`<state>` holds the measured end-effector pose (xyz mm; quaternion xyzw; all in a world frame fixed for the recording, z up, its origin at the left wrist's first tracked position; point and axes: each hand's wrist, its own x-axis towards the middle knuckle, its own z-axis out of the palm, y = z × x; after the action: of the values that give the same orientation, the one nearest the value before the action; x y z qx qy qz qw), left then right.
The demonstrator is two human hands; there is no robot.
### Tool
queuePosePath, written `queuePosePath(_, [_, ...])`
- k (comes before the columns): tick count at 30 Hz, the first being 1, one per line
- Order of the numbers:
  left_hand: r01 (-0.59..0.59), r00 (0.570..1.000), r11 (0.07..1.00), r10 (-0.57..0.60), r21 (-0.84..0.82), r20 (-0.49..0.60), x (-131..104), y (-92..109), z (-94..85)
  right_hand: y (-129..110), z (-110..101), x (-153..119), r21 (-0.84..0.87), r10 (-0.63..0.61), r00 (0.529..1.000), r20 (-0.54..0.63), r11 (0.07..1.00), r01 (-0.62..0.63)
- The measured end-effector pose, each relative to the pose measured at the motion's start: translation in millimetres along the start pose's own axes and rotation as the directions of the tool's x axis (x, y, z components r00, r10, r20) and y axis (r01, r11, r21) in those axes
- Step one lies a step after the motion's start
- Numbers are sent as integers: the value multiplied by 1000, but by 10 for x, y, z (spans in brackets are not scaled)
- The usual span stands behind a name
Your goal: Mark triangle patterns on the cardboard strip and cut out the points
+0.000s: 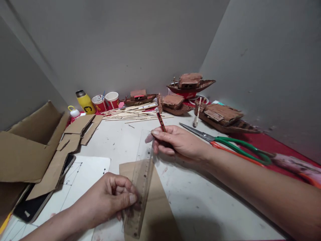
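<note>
My left hand (116, 197) pinches the lower part of a clear plastic ruler (142, 177) between thumb and fingers. The ruler stretches away from me over a piece of brown cardboard (160, 204) at the front middle of the table. At the ruler's far end is my right hand (173, 142), its fingers curled round a dark red pencil (160, 119) whose upper end points up and away. The right fingertips are beside the ruler's far end; whether they press on it I cannot tell. Left of the cardboard lies white paper (85, 180) with pencil lines.
Large scissors (225, 142) with green and orange handles lie beyond my right forearm. Several brown model boats (190, 82), thin wooden sticks (135, 113), two paper cups (112, 99) and a yellow bottle (85, 102) stand behind. Cardboard scraps (70, 140), a phone (32, 207) and an open box (27, 154) are left.
</note>
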<state>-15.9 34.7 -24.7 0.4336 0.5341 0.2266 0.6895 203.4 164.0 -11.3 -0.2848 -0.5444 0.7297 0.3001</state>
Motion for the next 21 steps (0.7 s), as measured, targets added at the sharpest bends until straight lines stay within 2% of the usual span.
queuePosePath(6, [2,1000,1000,-2,-15,22,-19,-12,35,-16,23,-15,-46,40,999,14,998,-39])
queuePosePath(10, [-10,999,999,12,-33,52,-41,26,74,36,92,-37,-58,70,994,81,996,-66])
queuePosePath(16, [-21,1000,987,17,-158,-23,-11,47,100,165,236,-71,-87,180,962,205,982,-165])
queuePosePath(18, [-20,999,985,12,-171,-47,7,48,93,192,251,-57,-121,207,964,168,975,-188])
queuePosePath(21, [-36,994,988,20,-150,-108,33,54,69,198,249,-26,-147,228,974,17,964,-223])
